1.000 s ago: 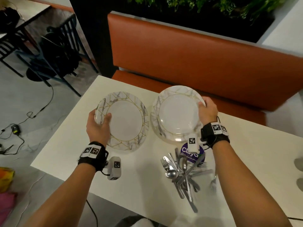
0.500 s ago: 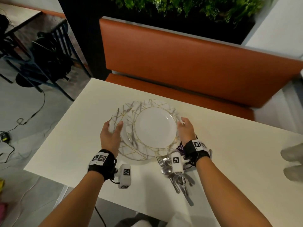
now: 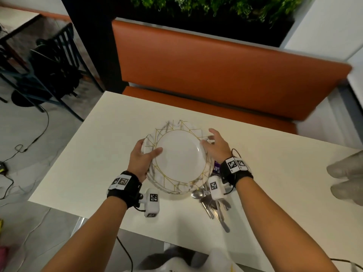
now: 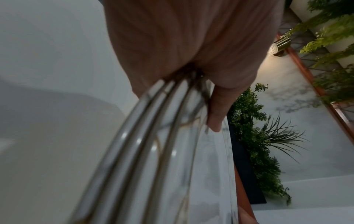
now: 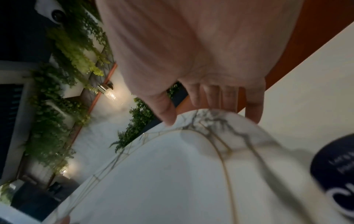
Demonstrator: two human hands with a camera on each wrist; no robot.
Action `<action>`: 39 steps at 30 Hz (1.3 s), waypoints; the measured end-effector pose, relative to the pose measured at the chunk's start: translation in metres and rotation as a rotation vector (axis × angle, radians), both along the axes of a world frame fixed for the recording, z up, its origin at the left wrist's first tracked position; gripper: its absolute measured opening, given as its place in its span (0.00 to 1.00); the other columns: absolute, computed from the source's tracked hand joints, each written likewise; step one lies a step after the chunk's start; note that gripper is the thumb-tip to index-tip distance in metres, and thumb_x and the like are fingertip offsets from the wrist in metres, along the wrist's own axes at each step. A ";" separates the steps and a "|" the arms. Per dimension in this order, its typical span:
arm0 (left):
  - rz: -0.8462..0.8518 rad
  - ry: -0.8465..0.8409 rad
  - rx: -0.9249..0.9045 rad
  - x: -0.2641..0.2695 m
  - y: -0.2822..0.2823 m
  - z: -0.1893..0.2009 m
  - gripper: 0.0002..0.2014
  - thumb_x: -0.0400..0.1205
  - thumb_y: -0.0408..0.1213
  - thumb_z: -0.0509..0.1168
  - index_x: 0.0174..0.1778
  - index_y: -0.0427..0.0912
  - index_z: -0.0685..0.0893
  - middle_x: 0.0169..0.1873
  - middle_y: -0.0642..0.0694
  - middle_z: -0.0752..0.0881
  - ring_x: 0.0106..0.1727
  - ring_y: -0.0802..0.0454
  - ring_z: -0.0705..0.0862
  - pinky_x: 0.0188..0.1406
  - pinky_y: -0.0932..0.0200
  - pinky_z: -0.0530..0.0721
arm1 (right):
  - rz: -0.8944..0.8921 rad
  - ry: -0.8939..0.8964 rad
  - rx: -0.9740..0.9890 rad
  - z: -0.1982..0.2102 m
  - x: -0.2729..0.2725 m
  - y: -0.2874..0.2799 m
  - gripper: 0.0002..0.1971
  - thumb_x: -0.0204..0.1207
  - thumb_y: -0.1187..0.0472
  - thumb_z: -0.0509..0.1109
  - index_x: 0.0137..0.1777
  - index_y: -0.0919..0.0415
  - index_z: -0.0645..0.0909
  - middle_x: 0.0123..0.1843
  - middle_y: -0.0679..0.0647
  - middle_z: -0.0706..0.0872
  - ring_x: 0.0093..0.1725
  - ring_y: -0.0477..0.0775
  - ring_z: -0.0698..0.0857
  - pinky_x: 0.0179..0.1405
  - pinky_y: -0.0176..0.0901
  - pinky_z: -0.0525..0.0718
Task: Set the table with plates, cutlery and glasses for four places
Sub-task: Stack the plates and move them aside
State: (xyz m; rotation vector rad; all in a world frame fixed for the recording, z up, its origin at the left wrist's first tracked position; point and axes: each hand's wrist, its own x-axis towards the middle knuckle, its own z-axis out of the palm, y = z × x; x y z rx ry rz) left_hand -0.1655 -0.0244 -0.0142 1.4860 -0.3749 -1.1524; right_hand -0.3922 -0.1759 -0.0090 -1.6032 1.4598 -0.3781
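A stack of white marble-pattern plates (image 3: 180, 161) with gold lines is tilted above the white table (image 3: 98, 163). My left hand (image 3: 142, 158) grips its left rim, thumb on the top plate. The left wrist view shows several stacked rims (image 4: 143, 151) under that thumb (image 4: 218, 109). My right hand (image 3: 215, 143) is at the right rim with fingers spread and straight. In the right wrist view its fingers (image 5: 210, 98) lie behind the top plate's rim (image 5: 172, 174). A pile of silver cutlery (image 3: 212, 205) lies on the table just under the stack's near right edge.
A purple round disc (image 3: 216, 168) (image 5: 335, 174) lies beside the cutlery, partly under the plates. An orange bench (image 3: 216, 75) runs along the table's far side. Blurred grey shapes (image 3: 345, 183) stand at the right edge. A dark chair (image 3: 49, 65) is at far left.
The plates held apart in each hand came together into one stack. My right hand has opened and drawn off the rim. The view shifted.
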 end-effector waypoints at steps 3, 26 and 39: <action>-0.103 0.049 -0.005 -0.016 -0.006 0.008 0.24 0.79 0.27 0.77 0.70 0.44 0.81 0.59 0.38 0.92 0.59 0.37 0.92 0.59 0.37 0.90 | 0.142 0.066 0.062 0.010 -0.021 -0.009 0.38 0.78 0.47 0.74 0.86 0.48 0.64 0.83 0.52 0.72 0.81 0.57 0.72 0.78 0.51 0.72; -0.941 -0.399 0.245 -0.411 -0.121 -0.035 0.33 0.78 0.45 0.75 0.79 0.45 0.75 0.76 0.50 0.77 0.73 0.48 0.78 0.79 0.42 0.75 | -0.843 -0.094 0.171 -0.039 -0.441 0.099 0.22 0.75 0.58 0.78 0.69 0.54 0.81 0.60 0.51 0.88 0.59 0.57 0.88 0.62 0.50 0.86; -1.075 -0.717 0.326 -0.586 -0.129 -0.090 0.32 0.85 0.40 0.72 0.84 0.38 0.70 0.75 0.34 0.78 0.73 0.35 0.80 0.71 0.48 0.77 | -0.963 0.098 0.190 -0.084 -0.590 0.099 0.26 0.76 0.62 0.76 0.74 0.57 0.77 0.66 0.59 0.86 0.64 0.62 0.85 0.57 0.42 0.80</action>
